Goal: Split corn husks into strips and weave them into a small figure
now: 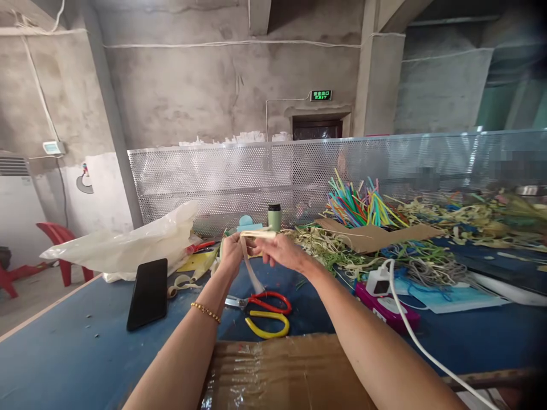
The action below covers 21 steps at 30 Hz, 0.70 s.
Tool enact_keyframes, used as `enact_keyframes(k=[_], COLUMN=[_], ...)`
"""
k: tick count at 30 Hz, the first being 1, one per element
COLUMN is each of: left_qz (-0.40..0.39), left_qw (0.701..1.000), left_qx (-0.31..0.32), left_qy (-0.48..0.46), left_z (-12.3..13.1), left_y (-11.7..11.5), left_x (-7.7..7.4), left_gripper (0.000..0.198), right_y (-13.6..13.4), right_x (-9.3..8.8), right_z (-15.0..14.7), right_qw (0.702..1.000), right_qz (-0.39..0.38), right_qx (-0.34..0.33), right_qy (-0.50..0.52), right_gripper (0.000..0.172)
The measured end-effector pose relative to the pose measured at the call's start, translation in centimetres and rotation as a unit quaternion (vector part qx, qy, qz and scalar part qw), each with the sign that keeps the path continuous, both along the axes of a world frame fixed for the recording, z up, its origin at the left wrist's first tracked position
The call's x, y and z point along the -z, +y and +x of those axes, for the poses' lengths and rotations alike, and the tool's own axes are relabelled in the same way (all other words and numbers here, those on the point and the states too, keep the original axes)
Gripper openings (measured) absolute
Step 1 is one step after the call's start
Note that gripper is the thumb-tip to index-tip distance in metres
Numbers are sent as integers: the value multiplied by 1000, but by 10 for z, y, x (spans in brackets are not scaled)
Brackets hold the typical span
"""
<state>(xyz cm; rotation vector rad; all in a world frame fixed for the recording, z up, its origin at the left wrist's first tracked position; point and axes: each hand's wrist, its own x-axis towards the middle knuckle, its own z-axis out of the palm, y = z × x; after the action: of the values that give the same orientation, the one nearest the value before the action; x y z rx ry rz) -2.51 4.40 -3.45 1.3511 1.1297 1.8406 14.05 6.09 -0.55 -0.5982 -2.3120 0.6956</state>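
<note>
In the head view both hands are raised over the blue table, close together. My left hand (231,253) is closed on one end of a pale cream strip bundle (257,234), and a gold bead bracelet (205,312) circles that wrist. My right hand (282,250) pinches the bundle's other end, its lower fingers curled. From near the left fingers a thin, see-through strip (252,269) hangs down. Below the hands lie scissors (268,314) with one red and one yellow handle. A brown cardboard box (282,373) sits nearest me, between my forearms.
A black phone (147,294) and a clear plastic bag (128,242) lie left. A green bottle (274,217) stands behind the hands. To the right are colourful stems (363,205), dried strips, cardboard (376,238) and a purple power strip (384,310) with a white cable.
</note>
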Motion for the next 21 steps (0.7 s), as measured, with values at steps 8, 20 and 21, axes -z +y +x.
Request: enact_keyframes(k=[8, 20, 21], left_qz=[-50, 5, 1], left_qw=[996, 980, 981], left_qx=[0, 160, 158], left_qy=[74, 120, 116], left_z=[10, 19, 20], left_y=[0, -27, -27], left_x=[6, -21, -21], left_gripper=[23, 26, 23], right_y=[14, 6, 6], right_x=[3, -8, -8], right_z=[-5, 3, 3], right_qw=[980, 962, 964], right_qz=[60, 114, 109], right_qx=[103, 190, 182], right_qy=[158, 162, 163], right_gripper=[32, 32, 33])
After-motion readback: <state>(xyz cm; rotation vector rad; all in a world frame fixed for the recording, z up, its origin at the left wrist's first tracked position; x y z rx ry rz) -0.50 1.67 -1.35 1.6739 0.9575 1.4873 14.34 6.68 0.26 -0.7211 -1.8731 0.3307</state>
